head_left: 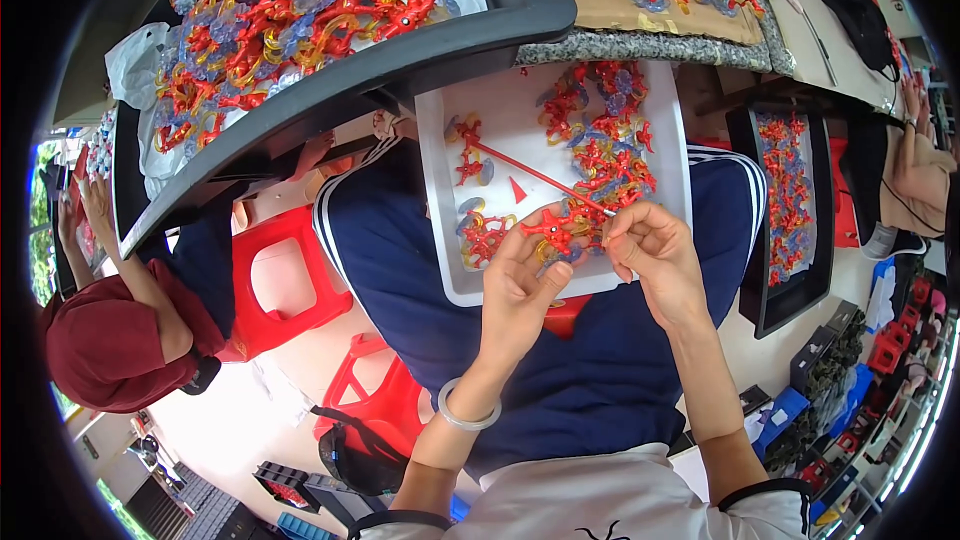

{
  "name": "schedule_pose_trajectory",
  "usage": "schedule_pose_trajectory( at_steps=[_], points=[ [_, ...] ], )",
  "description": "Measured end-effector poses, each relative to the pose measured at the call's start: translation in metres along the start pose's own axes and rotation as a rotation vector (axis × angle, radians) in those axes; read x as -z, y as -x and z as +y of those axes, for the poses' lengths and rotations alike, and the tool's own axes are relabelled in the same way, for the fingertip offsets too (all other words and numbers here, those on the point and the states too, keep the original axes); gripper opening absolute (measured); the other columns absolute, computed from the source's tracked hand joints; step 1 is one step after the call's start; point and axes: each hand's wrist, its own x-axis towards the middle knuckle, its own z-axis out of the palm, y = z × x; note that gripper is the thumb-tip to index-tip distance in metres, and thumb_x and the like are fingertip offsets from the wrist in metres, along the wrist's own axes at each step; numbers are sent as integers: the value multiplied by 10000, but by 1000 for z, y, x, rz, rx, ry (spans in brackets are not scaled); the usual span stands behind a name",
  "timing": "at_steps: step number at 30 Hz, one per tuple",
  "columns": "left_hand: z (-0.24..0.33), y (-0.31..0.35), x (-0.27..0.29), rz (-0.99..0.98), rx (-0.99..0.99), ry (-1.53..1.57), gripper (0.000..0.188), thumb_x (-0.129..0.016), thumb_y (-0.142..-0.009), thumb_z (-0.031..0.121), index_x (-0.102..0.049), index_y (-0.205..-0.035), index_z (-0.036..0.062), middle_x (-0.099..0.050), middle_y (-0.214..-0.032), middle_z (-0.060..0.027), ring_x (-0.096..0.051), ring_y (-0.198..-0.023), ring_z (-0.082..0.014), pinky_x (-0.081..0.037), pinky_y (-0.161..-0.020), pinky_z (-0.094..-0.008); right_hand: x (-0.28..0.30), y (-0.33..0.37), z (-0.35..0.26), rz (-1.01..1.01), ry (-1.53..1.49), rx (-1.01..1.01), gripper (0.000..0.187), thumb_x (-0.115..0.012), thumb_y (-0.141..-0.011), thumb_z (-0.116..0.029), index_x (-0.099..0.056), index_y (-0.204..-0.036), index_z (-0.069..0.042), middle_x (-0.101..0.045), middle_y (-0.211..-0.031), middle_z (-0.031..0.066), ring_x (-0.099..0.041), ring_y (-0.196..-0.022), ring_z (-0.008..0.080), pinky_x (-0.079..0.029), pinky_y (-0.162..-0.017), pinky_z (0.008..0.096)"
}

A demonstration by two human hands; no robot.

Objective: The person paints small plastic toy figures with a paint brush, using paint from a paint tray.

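My left hand [522, 275] holds a small red toy figure [552, 230] with yellow and clear blue parts, the thumb and fingers around it. Close beside it, my right hand [655, 258] is closed in a pinch; what its fingertips hold, if anything, is too small to make out. A thin red stick [535, 174], like a brush handle, slants over the white tray [438, 230], its pale end close to my right fingers. Whether those fingers touch it I cannot tell. Several similar figures [610, 155] lie in the tray, mostly along its right side, with a red triangular piece [517, 189] at the middle.
The white tray rests on my lap. Beyond it, a big black tray [520, 25] heaped with figures and a cardboard sheet [600, 15] with more sit on the bench. Another black tray [758, 280] stands right. Red stools [330, 285] and a person in maroon [110, 340] are left.
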Motion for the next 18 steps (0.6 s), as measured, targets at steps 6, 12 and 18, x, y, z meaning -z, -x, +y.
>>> schedule_pose_trajectory(
  at_steps=[6, 12, 18],
  points=[
    [-2, -5, 5, -40, 98, 116, 505, -623, -889, 50, -399, -1333, -38, -490, -1318, -159, -561, -1148, -317, -472, -990, -437, 7, -5, 1, 31, 40, 46, 37, -662, -850, -6, -632, -860, -24, -610, -932, 35, -573, -801, 80, -440, -607, 214],
    [-2, -6, 5, -54, 113, 150, 551, -633, -887, 72, -376, -1361, -42, -501, -1308, -160, -554, -1161, -299, -473, -987, -430, 5, -7, 2, 0, 212, 161, 91, -679, -839, -43, -694, -921, -7, -489, -1229, 62, -512, -1084, 137, -468, -857, 277],
    [-5, -5, 4, -18, 52, 66, 531, -642, -870, 25, -401, -1338, -38, -482, -1327, -151, -524, -1191, -251, -473, -991, -401, -2, -14, 14, -94, 392, 223, 125, -706, -819, -130, -728, -906, -42, -446, -1362, 131, -324, -1329, 241, -292, -1063, 408]
  ],
)
